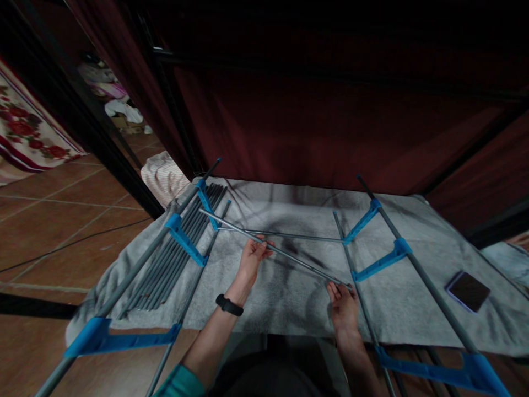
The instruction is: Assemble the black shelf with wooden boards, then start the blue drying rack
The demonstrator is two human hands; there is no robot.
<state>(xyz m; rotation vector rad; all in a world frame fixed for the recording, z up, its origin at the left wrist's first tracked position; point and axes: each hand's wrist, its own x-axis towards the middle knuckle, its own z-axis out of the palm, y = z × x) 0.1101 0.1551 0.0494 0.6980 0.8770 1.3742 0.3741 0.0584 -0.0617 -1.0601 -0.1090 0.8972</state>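
A thin grey metal tube (pixel 297 259) slants over the cloth, its far end up by the left side frame. My left hand (pixel 250 260) pinches it near the middle, a black band on the wrist. At its lower right end, my right hand (pixel 344 306) has its fingers closed on the tube, close to the right side frame. Blue plastic brackets (pixel 185 242) join paired poles in the left frame, and matching blue brackets (pixel 382 264) join those on the right. Another tube (pixel 306 237) spans the two frames behind my hands.
Several loose grey tubes (pixel 165 270) lie side by side at the left, partly behind the left frame. A grey cloth (pixel 285 303) covers the bed-like surface. A phone (pixel 468 291) lies at the right. Dark red curtains (pixel 289 132) hang behind; tiled floor (pixel 82 220) shows at left.
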